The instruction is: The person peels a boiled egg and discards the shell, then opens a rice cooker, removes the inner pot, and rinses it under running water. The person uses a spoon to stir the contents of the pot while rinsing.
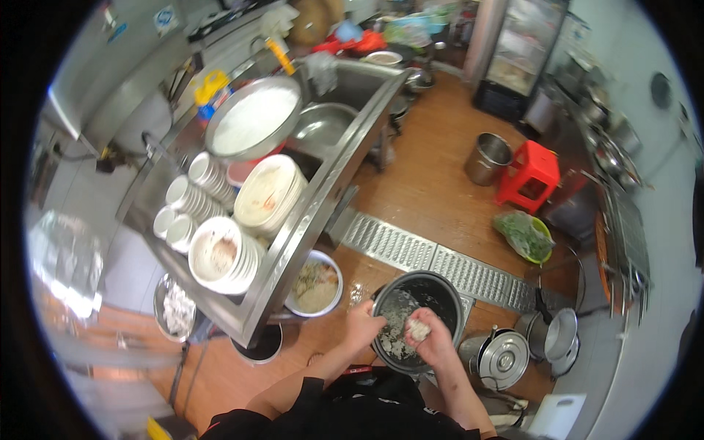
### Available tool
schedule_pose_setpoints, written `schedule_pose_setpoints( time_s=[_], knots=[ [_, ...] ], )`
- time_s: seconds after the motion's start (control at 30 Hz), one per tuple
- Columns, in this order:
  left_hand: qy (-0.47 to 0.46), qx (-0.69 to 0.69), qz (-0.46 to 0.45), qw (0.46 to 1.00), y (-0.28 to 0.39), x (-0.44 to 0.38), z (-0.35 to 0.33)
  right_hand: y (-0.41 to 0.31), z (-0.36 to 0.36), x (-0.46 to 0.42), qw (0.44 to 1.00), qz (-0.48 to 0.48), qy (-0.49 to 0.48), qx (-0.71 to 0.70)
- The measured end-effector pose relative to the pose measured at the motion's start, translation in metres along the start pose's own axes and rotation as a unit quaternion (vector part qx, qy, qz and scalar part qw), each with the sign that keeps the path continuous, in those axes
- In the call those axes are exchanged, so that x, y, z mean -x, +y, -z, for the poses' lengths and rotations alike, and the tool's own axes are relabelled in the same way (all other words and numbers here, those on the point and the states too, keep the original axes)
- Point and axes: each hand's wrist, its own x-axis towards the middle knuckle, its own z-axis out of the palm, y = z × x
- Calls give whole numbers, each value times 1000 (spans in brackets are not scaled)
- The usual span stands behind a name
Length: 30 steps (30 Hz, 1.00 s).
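Note:
A deep dark-grey pot [448, 286], like a rice cooker's inner pot, stands in front of my body with cooked rice [393, 349] stuck to its bottom and wall. My left hand [363, 327] grips its left rim, the thumb over the edge. Above the pot's inside, my right hand [435, 336] is cupped palm up around a clump of rice [419, 330]. What the pot rests on is mostly hidden.
Left is a steel sink [341, 170] with stacked white bowls [215, 256] and a large basin [253, 118]. A food-waste bucket [314, 286] sits below its edge. Lidded pots [503, 360] stand right; beyond the floor grate [393, 236] is a red stool [529, 173].

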Motion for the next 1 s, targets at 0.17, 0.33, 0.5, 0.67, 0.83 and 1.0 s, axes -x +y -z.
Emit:
schedule_pose_setpoints(
  time_s=[0.17, 0.33, 0.5, 0.67, 0.83, 1.0],
  knots=[
    [194, 165, 167, 952, -86, 7, 19, -41, -54, -28, 955, 258, 39, 141],
    [364, 168, 268, 876, -165, 54, 77, 8, -85, -92, 858, 364, 87, 352],
    [478, 158, 322, 802, -211, 127, 135, 106, -57, -177, 896, 151, -28, 417],
    [563, 247, 279, 738, -237, 214, 159, 131, 7, -191, 898, 38, -35, 436],
    [729, 320, 301, 525, -306, 279, 214, 75, 54, -166, 895, -18, 88, 436],
    [803, 348, 61, 480, -233, 286, 281, 19, 5, -183, 913, 89, 165, 362]
  ],
)
